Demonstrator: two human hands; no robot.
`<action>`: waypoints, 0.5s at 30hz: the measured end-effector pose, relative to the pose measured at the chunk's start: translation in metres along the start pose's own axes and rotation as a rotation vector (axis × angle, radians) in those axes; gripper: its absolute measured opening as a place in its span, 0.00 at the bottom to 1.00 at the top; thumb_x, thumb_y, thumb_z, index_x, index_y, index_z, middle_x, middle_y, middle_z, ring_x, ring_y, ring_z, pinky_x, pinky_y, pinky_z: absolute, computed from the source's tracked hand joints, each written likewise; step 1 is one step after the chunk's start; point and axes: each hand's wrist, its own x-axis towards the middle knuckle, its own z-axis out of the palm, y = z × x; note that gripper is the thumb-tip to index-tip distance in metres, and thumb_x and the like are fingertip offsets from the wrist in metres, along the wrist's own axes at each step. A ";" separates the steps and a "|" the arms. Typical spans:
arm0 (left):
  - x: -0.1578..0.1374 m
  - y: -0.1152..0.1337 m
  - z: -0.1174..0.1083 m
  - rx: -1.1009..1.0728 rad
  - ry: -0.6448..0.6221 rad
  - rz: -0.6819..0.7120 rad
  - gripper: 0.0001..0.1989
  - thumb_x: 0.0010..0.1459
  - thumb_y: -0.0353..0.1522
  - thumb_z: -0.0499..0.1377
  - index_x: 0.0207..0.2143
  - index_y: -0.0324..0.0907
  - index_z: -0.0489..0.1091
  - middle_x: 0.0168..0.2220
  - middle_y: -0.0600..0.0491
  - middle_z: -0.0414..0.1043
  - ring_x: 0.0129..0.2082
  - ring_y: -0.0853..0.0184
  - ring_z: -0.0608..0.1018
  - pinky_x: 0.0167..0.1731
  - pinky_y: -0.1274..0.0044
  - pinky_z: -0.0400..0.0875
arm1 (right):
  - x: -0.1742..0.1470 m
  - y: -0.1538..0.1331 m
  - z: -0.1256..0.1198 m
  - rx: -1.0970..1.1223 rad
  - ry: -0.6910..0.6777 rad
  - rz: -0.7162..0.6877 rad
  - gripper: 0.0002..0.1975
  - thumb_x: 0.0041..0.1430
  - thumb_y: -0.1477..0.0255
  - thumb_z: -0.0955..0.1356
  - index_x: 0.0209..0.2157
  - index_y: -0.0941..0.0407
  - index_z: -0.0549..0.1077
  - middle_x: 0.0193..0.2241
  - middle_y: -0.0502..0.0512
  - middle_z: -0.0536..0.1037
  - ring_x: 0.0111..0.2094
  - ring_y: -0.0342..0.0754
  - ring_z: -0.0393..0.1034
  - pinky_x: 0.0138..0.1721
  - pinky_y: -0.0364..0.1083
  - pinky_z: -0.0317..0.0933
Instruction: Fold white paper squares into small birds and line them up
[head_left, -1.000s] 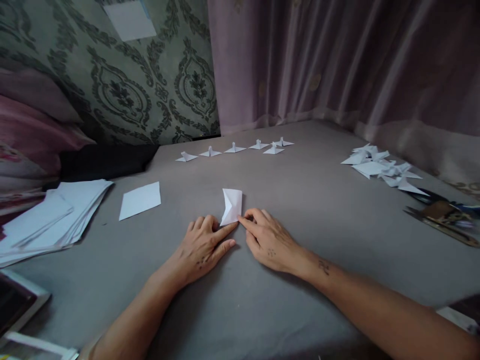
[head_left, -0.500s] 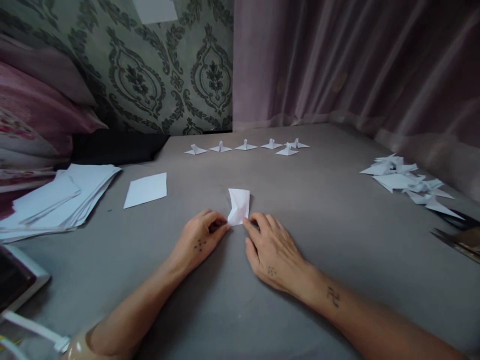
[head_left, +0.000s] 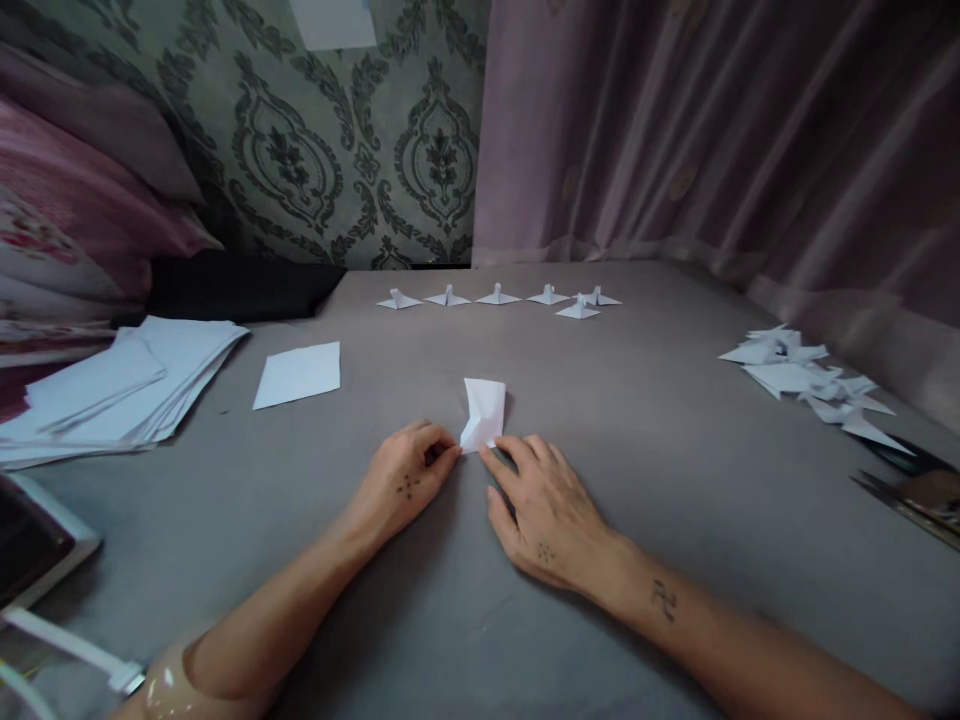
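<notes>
A small folded piece of white paper (head_left: 485, 412) lies in the middle of the grey surface, with a crease near its lower left. My left hand (head_left: 414, 462) pinches its lower left corner between thumb and fingers. On the paper's bottom edge rest the fingertips of my right hand (head_left: 546, 505); the fingers are stretched out and the thumb stands apart from them. Some of the paper's lower edge is hidden under the right fingertips.
Several folded paper birds (head_left: 498, 295) stand in a row at the back. More lie heaped (head_left: 806, 375) on the right, near scissors (head_left: 904, 505). Left are a paper stack (head_left: 180, 375), a single sheet (head_left: 298, 375), a dark-screened device (head_left: 34, 545) and a white cable (head_left: 71, 645).
My right fingertips have slid slightly left along the bottom edge of the folded paper. My left hand keeps its pinch on the corner. The whole view has shifted a little.
</notes>
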 end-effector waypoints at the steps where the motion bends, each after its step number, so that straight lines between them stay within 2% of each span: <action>1: 0.000 0.000 0.000 -0.002 0.004 -0.001 0.09 0.58 0.33 0.55 0.29 0.40 0.72 0.28 0.53 0.71 0.27 0.68 0.72 0.29 0.78 0.63 | 0.000 -0.001 0.000 -0.005 -0.008 0.004 0.20 0.62 0.70 0.59 0.54 0.59 0.66 0.47 0.62 0.69 0.46 0.55 0.59 0.48 0.55 0.57; 6: -0.001 0.002 -0.001 -0.026 0.024 -0.042 0.10 0.58 0.34 0.54 0.28 0.40 0.72 0.27 0.53 0.72 0.27 0.68 0.72 0.28 0.78 0.63 | 0.001 -0.005 -0.002 -0.018 -0.044 0.013 0.22 0.63 0.68 0.59 0.57 0.56 0.64 0.47 0.62 0.68 0.46 0.56 0.58 0.48 0.56 0.57; 15: 0.000 0.001 -0.005 -0.105 0.036 -0.186 0.12 0.57 0.37 0.54 0.29 0.41 0.74 0.27 0.53 0.74 0.28 0.67 0.74 0.29 0.77 0.63 | 0.010 -0.012 -0.005 -0.041 -0.084 0.001 0.21 0.63 0.65 0.59 0.57 0.52 0.65 0.43 0.63 0.67 0.44 0.55 0.58 0.46 0.56 0.56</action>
